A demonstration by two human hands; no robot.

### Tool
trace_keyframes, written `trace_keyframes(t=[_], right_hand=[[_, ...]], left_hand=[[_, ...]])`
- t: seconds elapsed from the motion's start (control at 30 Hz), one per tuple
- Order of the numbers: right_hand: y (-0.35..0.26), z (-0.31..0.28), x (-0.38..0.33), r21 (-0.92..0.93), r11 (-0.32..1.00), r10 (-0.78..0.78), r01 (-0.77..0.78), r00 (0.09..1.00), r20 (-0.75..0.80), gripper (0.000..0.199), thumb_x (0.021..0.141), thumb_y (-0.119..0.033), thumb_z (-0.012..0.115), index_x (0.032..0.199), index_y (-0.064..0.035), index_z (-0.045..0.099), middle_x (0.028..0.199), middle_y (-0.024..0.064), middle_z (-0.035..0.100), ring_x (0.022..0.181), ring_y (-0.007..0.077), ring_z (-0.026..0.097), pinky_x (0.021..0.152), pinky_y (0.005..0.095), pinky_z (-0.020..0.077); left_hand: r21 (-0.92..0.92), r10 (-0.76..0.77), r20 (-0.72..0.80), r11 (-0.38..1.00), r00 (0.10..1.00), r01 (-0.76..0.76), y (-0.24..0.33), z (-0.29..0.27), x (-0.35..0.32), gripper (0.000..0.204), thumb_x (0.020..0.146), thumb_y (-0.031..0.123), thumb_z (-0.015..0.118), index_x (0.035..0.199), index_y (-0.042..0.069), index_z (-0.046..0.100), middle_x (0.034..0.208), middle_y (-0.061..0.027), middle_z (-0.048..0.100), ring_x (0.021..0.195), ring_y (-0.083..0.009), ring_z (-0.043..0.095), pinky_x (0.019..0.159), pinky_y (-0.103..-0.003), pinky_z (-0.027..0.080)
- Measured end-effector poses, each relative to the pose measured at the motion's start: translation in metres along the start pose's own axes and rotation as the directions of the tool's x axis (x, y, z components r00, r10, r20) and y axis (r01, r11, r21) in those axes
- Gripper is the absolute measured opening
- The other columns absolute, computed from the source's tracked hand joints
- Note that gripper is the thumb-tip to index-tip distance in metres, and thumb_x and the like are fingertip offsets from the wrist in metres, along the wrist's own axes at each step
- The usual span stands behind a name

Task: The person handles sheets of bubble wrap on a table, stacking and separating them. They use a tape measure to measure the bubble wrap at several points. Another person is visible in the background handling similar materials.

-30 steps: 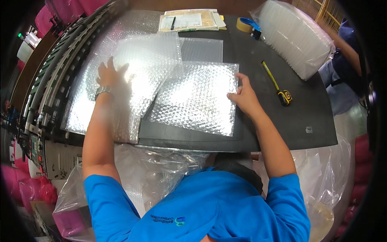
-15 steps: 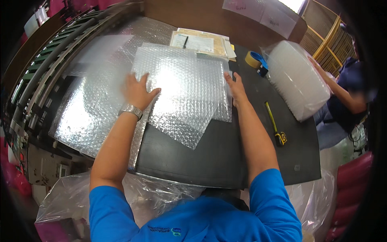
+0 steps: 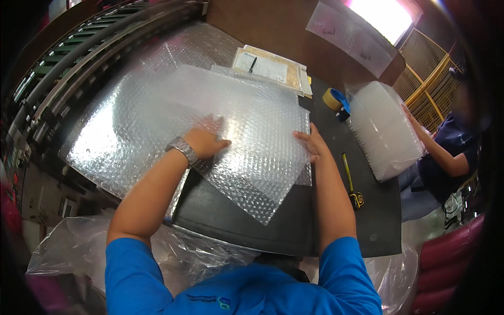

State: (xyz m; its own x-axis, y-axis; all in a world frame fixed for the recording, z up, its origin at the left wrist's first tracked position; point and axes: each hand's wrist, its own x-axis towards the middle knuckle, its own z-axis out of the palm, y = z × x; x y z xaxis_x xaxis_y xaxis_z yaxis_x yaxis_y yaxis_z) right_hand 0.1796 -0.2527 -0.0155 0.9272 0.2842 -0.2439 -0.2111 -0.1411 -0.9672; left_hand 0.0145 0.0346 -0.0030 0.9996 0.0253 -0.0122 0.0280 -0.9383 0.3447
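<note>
Overlapping sheets of clear bubble wrap (image 3: 257, 168) lie loosely stacked in front of me, one corner pointing toward the table's near edge. My left hand (image 3: 206, 142), a metal watch on its wrist, is at the left side of this stack with the thumb spread away. Its fingertips look smeared and seem partly covered by clear plastic. At the stack's right edge is my right hand (image 3: 312, 144), thumb over the top sheet and fingers along the rim, gripping it. A larger bubble wrap sheet (image 3: 113, 152) spreads out to the left.
Papers with a pen (image 3: 253, 65) lie at the back. A tape dispenser (image 3: 337, 102) and an extended tape measure (image 3: 353, 189) are on the right of the dark table (image 3: 231, 220). A co-worker (image 3: 441, 152) touches a plastic-wrapped white bundle (image 3: 386, 128). Rollers (image 3: 68, 68) run along the left.
A clear sheet that lay farther left now overlaps the stack's left side. My left hand has moved right over the stack; my right hand has closed on its right edge. The view has shifted.
</note>
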Motion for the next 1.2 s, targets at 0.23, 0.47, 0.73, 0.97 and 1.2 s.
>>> trace_keyframes(t=[0.23, 0.47, 0.73, 0.97, 1.2], right_hand=[[0.0, -0.029, -0.019, 0.099, 0.995, 0.015, -0.034, 0.983, 0.184, 0.069, 0.067, -0.004, 0.065, 0.125, -0.0041, 0.028, 0.111, 0.0167, 0.048, 0.095, 0.0279, 0.054, 0.079, 0.0449, 0.047], [0.008, -0.025, -0.042, 0.057, 0.996, -0.087, 0.075, 0.965, 0.246, 0.071, 0.068, -0.013, 0.067, 0.126, -0.003, 0.028, 0.115, 0.0156, 0.047, 0.101, 0.0273, 0.05, 0.084, 0.0409, 0.0438], [0.023, 0.011, -0.062, 0.21, 0.976, -0.086, 0.057, 0.987, 0.134, 0.07, 0.069, -0.018, 0.069, 0.125, 0.0001, 0.031, 0.113, 0.0154, 0.047, 0.101, 0.0245, 0.05, 0.083, 0.0365, 0.0443], [0.013, 0.002, -0.098, 0.28, 0.921, -0.311, 0.27, 0.944, 0.113, 0.069, 0.06, -0.003, 0.066, 0.121, 0.0012, 0.034, 0.108, 0.0134, 0.049, 0.098, 0.0249, 0.051, 0.085, 0.036, 0.0423], [-0.023, -0.005, -0.131, 0.217, 0.865, -0.479, 0.452, 0.873, 0.089, 0.081, 0.056, -0.009, 0.071, 0.125, 0.0009, 0.029, 0.117, 0.0131, 0.044, 0.109, 0.0268, 0.043, 0.093, 0.0365, 0.0344]], left_hand=[[-0.61, 0.672, 0.216, 0.66, 0.709, -0.439, 0.041, -0.008, -0.036, 0.059, 0.08, 0.035, 0.056, 0.124, 0.001, 0.038, 0.122, -0.0203, 0.043, 0.117, -0.0273, 0.039, 0.094, -0.038, 0.033], [-0.01, 0.052, -0.497, 0.998, 0.866, -0.066, -0.004, -0.029, -0.009, 0.05, 0.082, 0.039, 0.05, 0.123, 0.012, 0.042, 0.122, -0.0172, 0.042, 0.112, -0.0289, 0.042, 0.094, -0.044, 0.031], [0.142, 0.243, -0.128, 0.964, 0.962, -0.225, 0.068, 0.01, -0.025, 0.058, 0.075, 0.055, 0.049, 0.12, 0.018, 0.048, 0.114, -0.0178, 0.046, 0.107, -0.0326, 0.043, 0.087, -0.044, 0.035], [-0.136, 0.003, -0.732, 0.979, 0.681, -0.15, 0.024, 0.005, 0.002, 0.067, 0.072, 0.045, 0.06, 0.123, 0.006, 0.04, 0.123, -0.0199, 0.039, 0.113, -0.0328, 0.039, 0.095, -0.043, 0.03], [-0.951, 0.122, -0.305, -0.093, 0.945, -0.295, 0.002, -0.017, 0.003, 0.094, 0.07, 0.067, 0.048, 0.135, 0.007, 0.015, 0.139, -0.0189, 0.015, 0.127, -0.029, 0.02, 0.101, -0.042, 0.022]])
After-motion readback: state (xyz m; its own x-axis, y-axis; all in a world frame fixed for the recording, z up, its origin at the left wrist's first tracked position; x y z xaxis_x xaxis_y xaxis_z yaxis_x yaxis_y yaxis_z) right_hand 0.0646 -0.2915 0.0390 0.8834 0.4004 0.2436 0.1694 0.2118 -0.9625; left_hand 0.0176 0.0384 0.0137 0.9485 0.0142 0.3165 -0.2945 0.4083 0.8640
